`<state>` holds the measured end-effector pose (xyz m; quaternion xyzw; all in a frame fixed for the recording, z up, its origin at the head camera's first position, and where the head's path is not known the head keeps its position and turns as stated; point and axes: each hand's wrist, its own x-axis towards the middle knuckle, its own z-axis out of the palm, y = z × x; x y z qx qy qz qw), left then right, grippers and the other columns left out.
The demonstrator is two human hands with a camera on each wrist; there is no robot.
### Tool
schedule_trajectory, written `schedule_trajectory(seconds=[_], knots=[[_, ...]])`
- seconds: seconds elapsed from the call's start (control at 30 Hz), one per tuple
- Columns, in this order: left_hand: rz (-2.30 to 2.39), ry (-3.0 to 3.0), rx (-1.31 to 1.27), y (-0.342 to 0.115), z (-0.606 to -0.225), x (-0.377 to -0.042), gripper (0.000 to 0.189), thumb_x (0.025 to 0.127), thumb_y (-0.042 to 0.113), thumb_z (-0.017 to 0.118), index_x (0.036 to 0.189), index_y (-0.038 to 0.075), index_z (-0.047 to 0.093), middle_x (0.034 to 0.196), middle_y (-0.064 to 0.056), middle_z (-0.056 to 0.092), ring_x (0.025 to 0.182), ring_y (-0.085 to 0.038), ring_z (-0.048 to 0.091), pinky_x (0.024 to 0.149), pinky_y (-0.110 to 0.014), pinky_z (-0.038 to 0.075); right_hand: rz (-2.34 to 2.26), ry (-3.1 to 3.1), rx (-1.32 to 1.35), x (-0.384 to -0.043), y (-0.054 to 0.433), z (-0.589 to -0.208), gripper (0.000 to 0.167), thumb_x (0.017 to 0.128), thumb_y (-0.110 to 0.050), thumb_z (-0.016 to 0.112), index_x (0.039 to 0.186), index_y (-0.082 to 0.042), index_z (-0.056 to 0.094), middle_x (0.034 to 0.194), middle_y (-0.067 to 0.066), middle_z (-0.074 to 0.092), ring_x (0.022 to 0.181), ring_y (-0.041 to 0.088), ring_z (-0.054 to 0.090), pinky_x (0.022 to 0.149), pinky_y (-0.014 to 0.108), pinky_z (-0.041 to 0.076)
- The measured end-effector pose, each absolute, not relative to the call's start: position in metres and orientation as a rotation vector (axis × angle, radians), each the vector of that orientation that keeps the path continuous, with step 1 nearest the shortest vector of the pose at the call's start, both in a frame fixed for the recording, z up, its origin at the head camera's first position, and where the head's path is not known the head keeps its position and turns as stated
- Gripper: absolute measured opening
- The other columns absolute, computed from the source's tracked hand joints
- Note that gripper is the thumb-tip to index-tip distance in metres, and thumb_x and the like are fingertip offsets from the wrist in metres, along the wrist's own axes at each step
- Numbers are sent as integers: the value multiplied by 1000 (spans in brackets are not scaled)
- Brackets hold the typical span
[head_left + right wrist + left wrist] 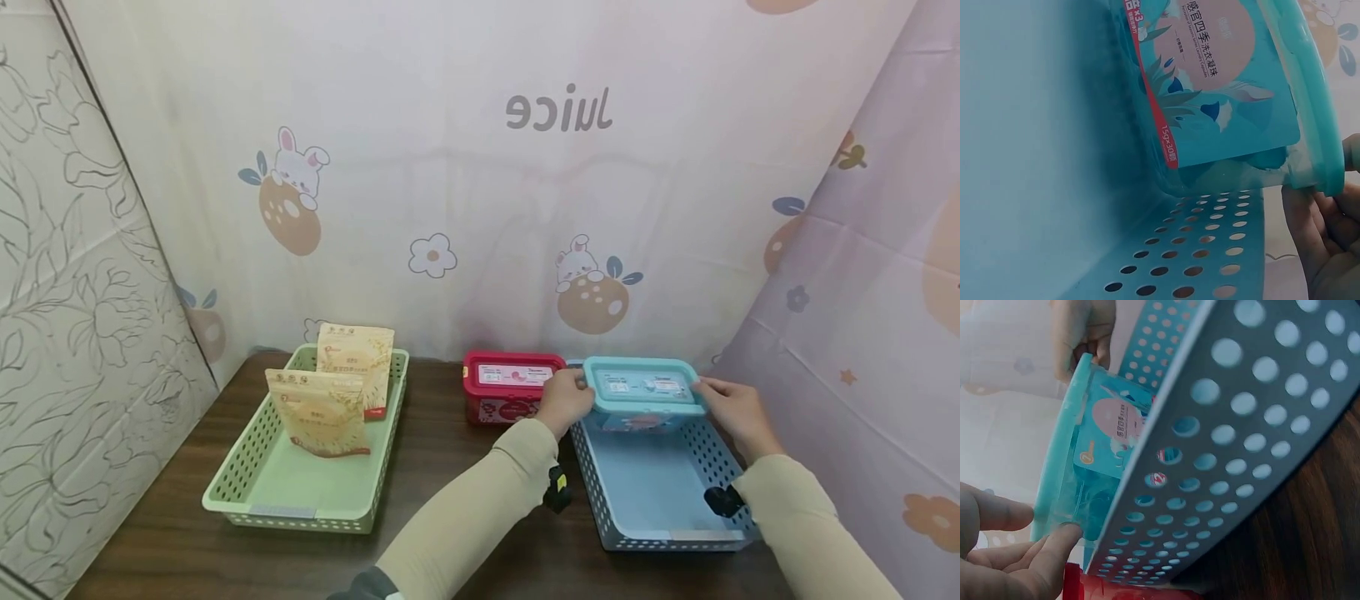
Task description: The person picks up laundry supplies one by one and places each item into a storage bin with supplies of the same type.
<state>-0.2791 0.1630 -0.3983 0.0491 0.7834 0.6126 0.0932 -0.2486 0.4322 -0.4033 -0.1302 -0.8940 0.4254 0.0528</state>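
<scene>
A turquoise lidded box of laundry capsules (641, 387) is at the back end of the blue basket (645, 483), partly inside its walls. My left hand (564, 402) pinches the left end of the lid's rim, thumb above and fingers beneath, as the left wrist view shows. At the opposite end my right hand (738, 414) grips the rim the same way. In the right wrist view the box's printed front (1222, 94) faces the basket's inside; whether its base touches the basket floor I cannot tell. Just left of my left hand stands a red lidded box (502, 387) on the table.
On the left of the dark wooden table (435, 467) sits a green basket (378, 483) holding two yellow pouches, a front pouch (318, 417) and a rear pouch (356, 350). A printed curtain (450, 167) hangs behind the table, and another drapes at the right.
</scene>
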Motion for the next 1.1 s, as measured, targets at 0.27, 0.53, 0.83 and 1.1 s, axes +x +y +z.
schedule_trajectory(seconds=[0.27, 0.53, 0.83, 1.1], knots=[[1776, 2351, 182, 164, -399, -276, 37, 93, 6, 67, 130, 8, 67, 114, -1, 71, 98, -14, 65, 90, -40, 56, 1211, -2773, -382, -255, 437, -413, 71, 103, -51, 42, 148, 5, 43, 142, 35, 44, 112, 40, 51, 80, 38, 51], [1679, 2361, 194, 162, -398, -276, 34, 91, 9, 70, 125, 6, 68, 107, 0, 71, 92, -15, 64, 91, -42, 56, 1146, -2805, -371, -257, 435, -413, 70, 104, -49, 43, 146, 7, 44, 142, 36, 44, 113, 41, 50, 89, 55, 51], [1600, 2398, 231, 160, -398, -277, 37, 92, 12, 67, 127, 2, 63, 108, -3, 67, 92, -14, 59, 89, -39, 56, 1101, -2862, -405, -256, 429, -408, 67, 105, -45, 44, 146, 7, 44, 142, 36, 44, 111, 44, 52, 90, 61, 50], [1578, 2376, 257, 159, -400, -278, 38, 93, 15, 66, 129, 2, 61, 107, -2, 64, 92, -14, 55, 90, -38, 54, 1030, -2945, -387, -256, 428, -403, 67, 106, -44, 40, 146, 10, 40, 142, 39, 39, 113, 47, 48, 94, 66, 46]])
